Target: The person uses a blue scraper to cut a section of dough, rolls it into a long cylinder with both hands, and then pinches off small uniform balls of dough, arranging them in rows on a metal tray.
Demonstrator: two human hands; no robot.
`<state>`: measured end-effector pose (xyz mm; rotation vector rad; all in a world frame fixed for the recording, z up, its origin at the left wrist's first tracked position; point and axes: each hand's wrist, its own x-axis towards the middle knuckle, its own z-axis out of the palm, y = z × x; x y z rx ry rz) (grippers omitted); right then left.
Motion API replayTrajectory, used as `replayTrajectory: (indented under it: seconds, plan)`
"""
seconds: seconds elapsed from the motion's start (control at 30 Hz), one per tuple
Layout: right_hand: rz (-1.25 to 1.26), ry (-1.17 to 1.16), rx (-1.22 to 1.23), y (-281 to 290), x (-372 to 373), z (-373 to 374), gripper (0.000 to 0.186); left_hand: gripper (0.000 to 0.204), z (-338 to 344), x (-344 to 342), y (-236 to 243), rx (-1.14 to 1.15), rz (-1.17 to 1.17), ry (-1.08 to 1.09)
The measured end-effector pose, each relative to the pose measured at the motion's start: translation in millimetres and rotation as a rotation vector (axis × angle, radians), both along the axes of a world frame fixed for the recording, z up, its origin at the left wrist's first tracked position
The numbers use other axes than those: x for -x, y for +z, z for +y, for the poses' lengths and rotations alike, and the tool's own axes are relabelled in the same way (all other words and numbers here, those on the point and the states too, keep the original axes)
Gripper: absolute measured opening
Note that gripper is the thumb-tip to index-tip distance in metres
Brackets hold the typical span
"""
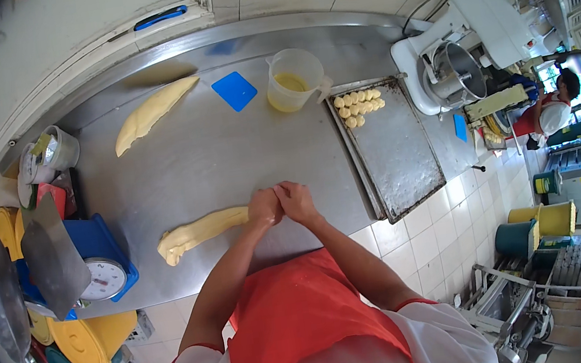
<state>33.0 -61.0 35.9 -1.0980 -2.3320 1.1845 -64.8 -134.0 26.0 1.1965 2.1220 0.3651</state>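
A long strip of pale yellow dough [201,232] lies on the steel table, its right end running under my left hand [263,207]. The fingers of that hand are closed round the dough. My right hand [296,201] is pressed against it, fingers curled inward. Whatever sits between the two hands is hidden by them. A larger, flat piece of dough [153,114] rests farther back on the left. To the right, several small dough balls [356,103] stand in rows at the far end of a dark-rimmed baking tray [402,158].
Behind my hands stand a clear jug [294,84] with yellow liquid and a blue scraper [235,91]. A blue scale [112,258] is at the left edge. A white mixer [452,62] stands back right, and a person [552,111] is beyond it.
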Motion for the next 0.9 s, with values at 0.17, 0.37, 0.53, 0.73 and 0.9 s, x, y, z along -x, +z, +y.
replayTrajectory:
  seconds: [0.17,0.37,0.53,0.73,0.9]
  plan:
    - [-0.295,-0.011,-0.143,-14,-17,14,0.033,0.019,14,-2,23,0.150,0.028,-0.058]
    - [0.142,0.119,0.831,10,-106,113,0.033,0.031,29,32,12,0.236,0.016,0.157]
    - [0.083,-0.584,0.036,-46,-124,275,0.027,0.046,14,24,-11,0.159,0.099,0.016]
    - [-0.182,-0.680,-0.308,-51,-94,312,0.039,0.047,17,19,4,0.042,-0.088,0.073]
    - [-0.019,-0.417,-0.011,-33,-75,184,0.033,0.073,9,22,12,-0.036,-0.257,0.139]
